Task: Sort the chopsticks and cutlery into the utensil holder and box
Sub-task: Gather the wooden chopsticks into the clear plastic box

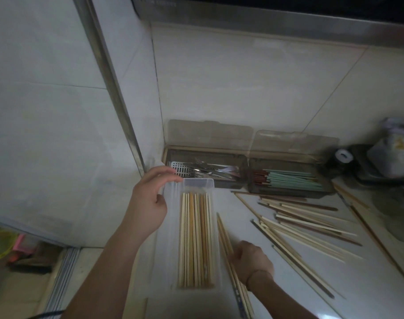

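A clear plastic box (pixel 198 183) lies lengthwise on the counter with several pale wooden chopsticks (pixel 195 240) in it. My left hand (pixel 150 201) hovers at the box's far left corner, fingers spread, holding nothing. My right hand (pixel 250 259) grips a small bundle of chopsticks (pixel 224 233) just right of the box, tips pointing away. A loose pile of chopsticks (pixel 306 226) is spread over the counter to the right. At the back, one dark open-lidded box (pixel 242 178) holds metal cutlery (pixel 203 171); another (pixel 288 192) holds green and brown chopsticks (pixel 293 180).
Tiled walls meet in a corner behind the boxes, with a metal strip (pixel 118 88) on the left. Dark kitchen items and a bag (pixel 394 153) crowd the far right. The counter's left edge (pixel 65 272) drops to the floor.
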The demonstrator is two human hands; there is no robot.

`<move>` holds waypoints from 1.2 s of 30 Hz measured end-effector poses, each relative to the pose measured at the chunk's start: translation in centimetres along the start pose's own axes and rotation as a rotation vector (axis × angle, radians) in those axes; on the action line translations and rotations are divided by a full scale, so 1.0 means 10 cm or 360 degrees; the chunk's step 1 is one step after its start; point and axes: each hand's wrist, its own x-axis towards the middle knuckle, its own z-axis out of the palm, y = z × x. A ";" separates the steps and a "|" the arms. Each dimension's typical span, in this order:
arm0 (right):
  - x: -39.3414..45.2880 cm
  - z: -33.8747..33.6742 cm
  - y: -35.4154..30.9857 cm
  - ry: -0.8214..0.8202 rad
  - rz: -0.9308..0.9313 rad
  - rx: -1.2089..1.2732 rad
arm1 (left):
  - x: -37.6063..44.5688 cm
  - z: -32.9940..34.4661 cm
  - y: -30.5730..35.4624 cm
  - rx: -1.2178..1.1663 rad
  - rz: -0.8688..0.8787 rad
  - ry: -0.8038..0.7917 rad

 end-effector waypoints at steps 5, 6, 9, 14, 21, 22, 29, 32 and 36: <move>0.02 0.02 0.01 -0.0003 0.0012 -0.0095 | -0.01 -0.01 0.02 0.0005 0.0001 0.0011; 0.03 0.02 0.01 -0.0049 0.0016 -0.0090 | 0.00 -0.01 0.02 0.0010 -0.0004 0.0014; 0.08 -0.02 0.06 -0.0130 0.0017 0.0028 | 0.00 -0.01 0.05 0.0012 -0.0024 0.0006; 0.14 -0.11 0.16 -0.0173 0.0037 0.0425 | -0.01 -0.03 0.04 0.0021 -0.0025 -0.0016; -0.20 -0.79 -0.31 0.0621 -0.0680 0.1397 | -0.01 -0.03 0.02 0.0007 -0.0004 -0.0021; -0.29 -0.84 -0.40 0.0647 -0.0881 0.1476 | -0.01 -0.03 0.02 0.0007 -0.0009 -0.0017; -0.39 -0.35 -0.66 -0.0119 -0.1107 0.1537 | 0.00 -0.03 0.03 0.0025 -0.0014 -0.0022; -0.29 -0.11 -0.72 0.0028 -0.1029 0.0885 | -0.01 -0.05 0.01 0.0034 0.0001 -0.0028; -0.17 -0.05 -0.89 -0.0122 -0.0885 0.0431 | -0.01 -0.04 0.02 0.0024 0.0002 -0.0026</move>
